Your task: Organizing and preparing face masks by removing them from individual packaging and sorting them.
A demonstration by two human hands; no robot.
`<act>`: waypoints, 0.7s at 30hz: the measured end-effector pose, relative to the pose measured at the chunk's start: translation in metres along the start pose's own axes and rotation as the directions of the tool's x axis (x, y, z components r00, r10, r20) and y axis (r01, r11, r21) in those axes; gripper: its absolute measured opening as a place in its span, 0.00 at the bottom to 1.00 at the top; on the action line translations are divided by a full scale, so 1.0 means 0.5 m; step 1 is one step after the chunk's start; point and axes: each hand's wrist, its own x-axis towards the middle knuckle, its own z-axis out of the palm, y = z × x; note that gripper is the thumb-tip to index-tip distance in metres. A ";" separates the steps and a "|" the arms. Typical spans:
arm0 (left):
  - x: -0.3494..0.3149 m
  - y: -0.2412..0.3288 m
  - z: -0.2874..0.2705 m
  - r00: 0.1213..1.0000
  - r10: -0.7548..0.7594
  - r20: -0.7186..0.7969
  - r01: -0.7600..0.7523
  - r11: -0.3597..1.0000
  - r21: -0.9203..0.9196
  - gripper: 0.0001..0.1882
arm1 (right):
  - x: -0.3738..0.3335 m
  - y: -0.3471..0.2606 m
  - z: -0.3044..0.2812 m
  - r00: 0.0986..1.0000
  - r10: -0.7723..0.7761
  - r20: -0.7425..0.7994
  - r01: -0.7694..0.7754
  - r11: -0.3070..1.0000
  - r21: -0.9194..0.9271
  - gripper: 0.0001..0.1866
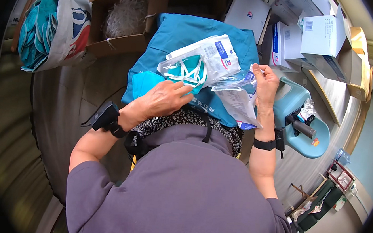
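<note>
One bag (235, 104) sits pinched in right grip (266, 86); left grip (163, 97), closure unclear, touches mask (190, 68).

Left forearm (94, 141) slants inward to a palm-down, curled left grip (163, 97); the right grip (266, 83), farther forward, pinches.
</note>
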 end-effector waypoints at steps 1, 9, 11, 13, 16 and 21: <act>-0.005 -0.003 0.004 1.000 0.005 0.004 -0.005 1.000 -0.007 0.13 | 0.000 0.000 0.000 1.000 -0.001 0.004 0.001 1.000 -0.019 0.11; 0.006 -0.008 -0.015 0.890 -0.166 -0.425 0.147 0.986 -0.078 0.12 | -0.006 -0.017 0.028 0.998 -0.046 0.045 0.034 0.971 0.235 0.09; 0.018 -0.015 -0.044 0.787 -0.209 -0.581 0.188 0.977 -0.097 0.10 | -0.003 -0.017 0.018 0.996 -0.047 0.076 0.021 0.951 0.310 0.08; 0.023 -0.014 -0.086 0.661 -0.352 -0.663 0.252 0.936 -0.246 0.07 | 0.007 -0.004 -0.008 0.988 -0.065 0.140 0.033 0.976 0.216 0.09; 0.020 -0.025 -0.168 0.474 -0.547 -0.690 0.305 0.837 -0.454 0.05 | 0.008 -0.026 -0.051 0.955 0.025 0.295 -0.029 1.000 0.010 0.13; 0.031 -0.098 -0.234 0.576 -0.592 -0.563 0.477 0.804 -0.356 0.05 | -0.025 -0.130 -0.077 0.815 0.169 0.554 0.105 0.898 -0.428 0.17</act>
